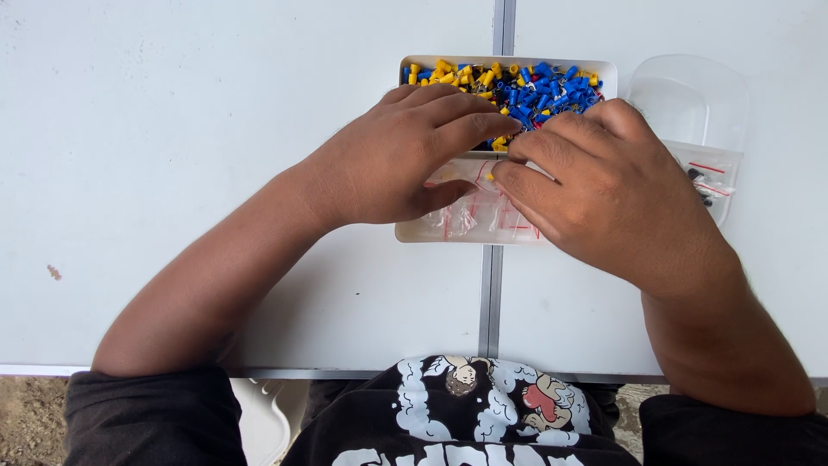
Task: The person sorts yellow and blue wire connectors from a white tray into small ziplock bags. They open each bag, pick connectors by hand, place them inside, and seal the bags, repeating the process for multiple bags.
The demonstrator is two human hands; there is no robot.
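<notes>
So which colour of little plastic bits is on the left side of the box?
The small yellow plastic connectors; they pile at the left end of the white rectangular tray, while the small blue plastic connectors fill the right.

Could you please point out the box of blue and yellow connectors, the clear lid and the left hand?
box of connectors [552,86], head view, on the blue pieces in its far compartment.
clear lid [690,99], head view, on its domed middle.
left hand [397,155], head view, on the back of the hand.
</notes>
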